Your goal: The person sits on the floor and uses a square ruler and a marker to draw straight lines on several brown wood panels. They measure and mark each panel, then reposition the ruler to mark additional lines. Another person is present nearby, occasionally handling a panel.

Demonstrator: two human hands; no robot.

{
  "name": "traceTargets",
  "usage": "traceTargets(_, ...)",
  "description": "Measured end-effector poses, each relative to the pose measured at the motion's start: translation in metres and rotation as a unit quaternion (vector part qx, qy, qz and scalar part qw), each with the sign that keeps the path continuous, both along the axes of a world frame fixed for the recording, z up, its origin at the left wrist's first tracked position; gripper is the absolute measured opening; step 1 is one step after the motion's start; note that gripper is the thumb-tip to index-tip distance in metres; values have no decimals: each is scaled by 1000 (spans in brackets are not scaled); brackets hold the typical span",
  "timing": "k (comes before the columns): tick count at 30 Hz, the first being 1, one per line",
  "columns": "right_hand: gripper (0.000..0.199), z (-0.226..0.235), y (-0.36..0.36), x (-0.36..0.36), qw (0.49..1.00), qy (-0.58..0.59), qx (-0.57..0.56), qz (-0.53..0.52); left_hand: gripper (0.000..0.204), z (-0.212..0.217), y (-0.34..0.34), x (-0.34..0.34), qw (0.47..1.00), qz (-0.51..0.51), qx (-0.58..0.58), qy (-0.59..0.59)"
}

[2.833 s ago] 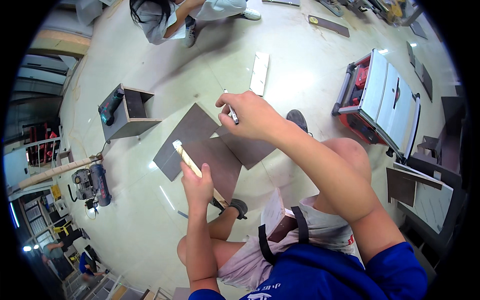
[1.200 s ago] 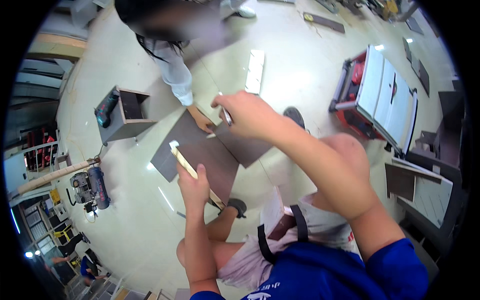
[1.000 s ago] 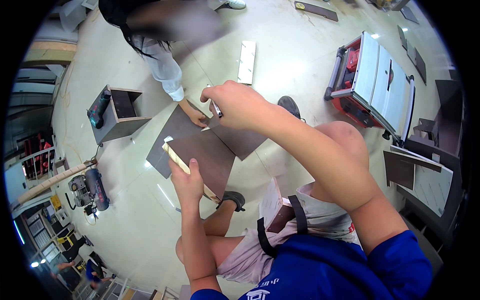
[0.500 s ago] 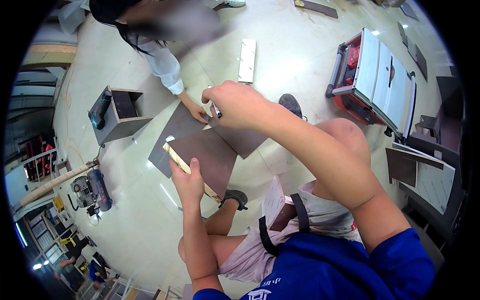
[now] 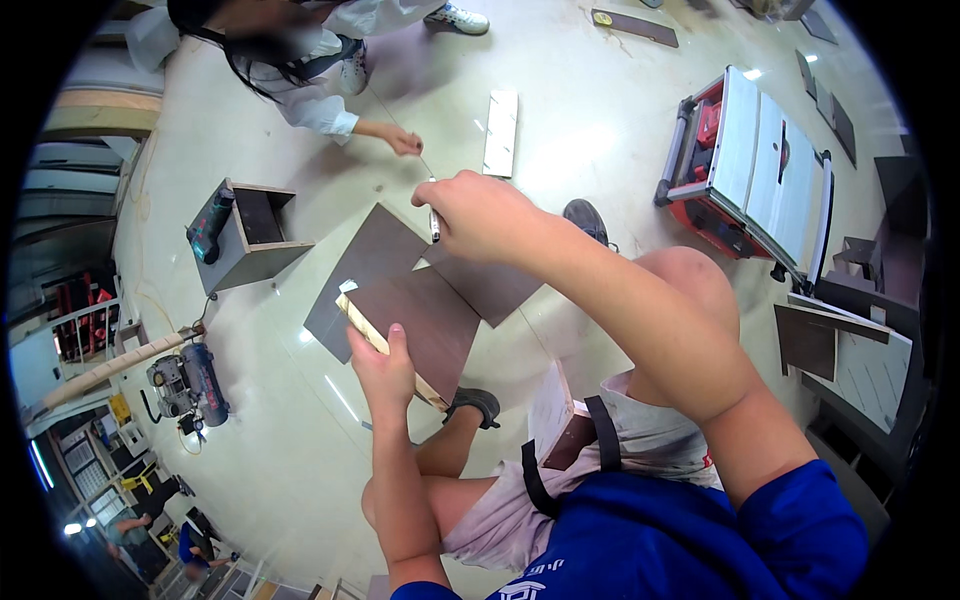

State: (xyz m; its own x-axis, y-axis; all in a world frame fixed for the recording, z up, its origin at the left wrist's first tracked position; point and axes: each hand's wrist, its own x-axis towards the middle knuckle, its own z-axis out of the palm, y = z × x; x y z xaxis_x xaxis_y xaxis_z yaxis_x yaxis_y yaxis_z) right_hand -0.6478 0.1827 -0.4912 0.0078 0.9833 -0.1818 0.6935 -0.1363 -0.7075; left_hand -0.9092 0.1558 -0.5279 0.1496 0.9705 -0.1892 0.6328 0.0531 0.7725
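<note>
the left hand (image 5: 385,370) grips the pale raw edge of a dark brown board (image 5: 420,325), fingers curled over the edge and thumb on the top face, holding it tilted above the floor (image 5: 300,440). the right hand (image 5: 480,215) is closed in a pinch around a thin pen-like tool (image 5: 434,222), its tip pointing down at the far end of that board. under the held board, two more dark panels lie flat on the floor: one (image 5: 365,265) to the left and one (image 5: 495,285) to the right, overlapping beneath it. the person kneels, one bare knee (image 5: 685,285) raised to the right of the boards.

across from them a second person's hand (image 5: 405,142) in a white sleeve reaches toward the panels, apart from them. a pale narrow strip (image 5: 501,132) lies just beyond. a small open wooden box (image 5: 245,235) sits to the left with a green power tool on it, a compressor (image 5: 185,380) nearer the left rim, and a red table saw (image 5: 760,165) well to the right.
</note>
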Motion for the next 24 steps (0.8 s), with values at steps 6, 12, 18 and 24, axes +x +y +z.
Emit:
traceTargets(6,23,2,2,-18,993,67,88,-41,40,15,5,-20,999,-2,36,37)
traceTargets(12,17,10,-23,-16,998,49,-49,11,36,10,-11,-8,998,3,-46,37)
traceTargets(18,22,4,-37,-15,999,26,37,-20,35,-2,-21,-7,999,-12,-24,39)
traceTargets(24,27,7,-30,-18,995,60,34,-70,33,-1,-20,-6,999,-8,-38,24)
